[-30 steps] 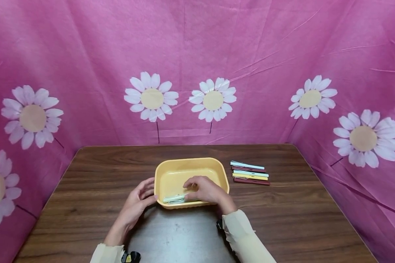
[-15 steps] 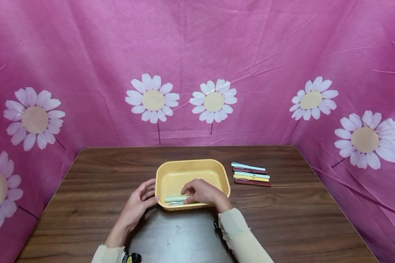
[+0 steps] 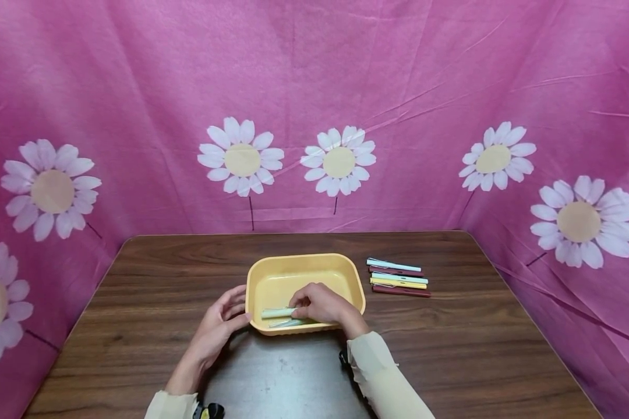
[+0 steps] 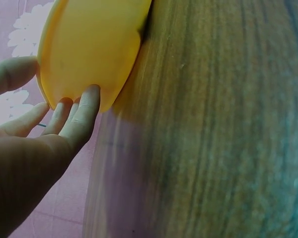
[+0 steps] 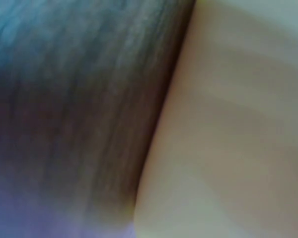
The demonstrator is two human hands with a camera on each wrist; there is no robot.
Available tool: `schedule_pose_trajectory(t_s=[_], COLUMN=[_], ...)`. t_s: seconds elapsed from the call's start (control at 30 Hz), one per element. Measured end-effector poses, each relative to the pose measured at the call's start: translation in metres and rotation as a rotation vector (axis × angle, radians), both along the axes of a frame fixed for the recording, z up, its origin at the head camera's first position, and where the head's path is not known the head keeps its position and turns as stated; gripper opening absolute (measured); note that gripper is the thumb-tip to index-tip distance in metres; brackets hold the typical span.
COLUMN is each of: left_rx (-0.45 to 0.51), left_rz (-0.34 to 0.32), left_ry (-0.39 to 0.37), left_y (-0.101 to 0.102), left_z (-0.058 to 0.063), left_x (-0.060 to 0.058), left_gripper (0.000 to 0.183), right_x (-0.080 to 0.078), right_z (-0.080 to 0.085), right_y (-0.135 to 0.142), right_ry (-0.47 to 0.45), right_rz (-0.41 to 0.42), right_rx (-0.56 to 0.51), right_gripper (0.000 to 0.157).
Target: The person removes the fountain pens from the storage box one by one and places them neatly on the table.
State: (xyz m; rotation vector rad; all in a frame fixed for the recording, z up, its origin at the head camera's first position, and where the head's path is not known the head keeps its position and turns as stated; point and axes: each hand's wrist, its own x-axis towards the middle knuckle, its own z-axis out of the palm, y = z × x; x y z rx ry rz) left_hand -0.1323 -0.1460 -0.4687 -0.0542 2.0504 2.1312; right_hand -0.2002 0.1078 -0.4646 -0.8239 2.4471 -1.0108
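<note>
In the head view, a yellow rectangular tray (image 3: 306, 262) stands on the wooden table. My left hand (image 3: 223, 319) rests against its left end, thumb at the near corner. The left wrist view has those relaxed, fairly straight fingertips (image 4: 92, 94) touching the tray's outer wall (image 4: 89, 44). Inside the tray my right hand (image 3: 322, 304) pinches a light green pen (image 3: 276, 313) by its right part, which the fingers hide. A paler pen with a metal clip (image 3: 283, 323) lies slightly askew along the near wall, its right end covered by that hand.
Right of the tray lies a row of several pens: a pale blue pen (image 3: 395, 265), a yellow pen (image 3: 398, 283) and a dark red pen (image 3: 400, 290) among them. Pink flowered cloth (image 3: 293, 70) surrounds the table (image 3: 482, 326). A blurred pale surface (image 5: 228, 124) dominates the right wrist view.
My right hand has moved a little left and its fingers have closed on the light green pen. That pen has shifted slightly away from the paler one. My left hand stays in place.
</note>
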Motion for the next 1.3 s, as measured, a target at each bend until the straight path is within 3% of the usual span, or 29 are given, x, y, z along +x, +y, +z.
schedule_pose_trajectory(t_s=[0.37, 0.87, 1.3], left_rx=[-0.008, -0.02, 0.001], left_rz=[0.0, 0.001, -0.002], left_ry=[-0.001, -0.019, -0.023], left_y=[0.0, 0.0, 0.001], left_z=[0.001, 0.004, 0.003], left_x=[0.0, -0.001, -0.001], left_gripper=[0.062, 0.059, 0.058], right_x=[0.003, 0.006, 0.01], right_z=[0.007, 0.02, 0.021], right_y=[0.002, 0.017, 0.029], right_ry=[0.029, 0.207, 0.226], right_rz=[-0.064, -0.127, -0.155], right_rx=[-0.045, -0.117, -0.105], right_gripper=[0.009, 0.01, 0.012])
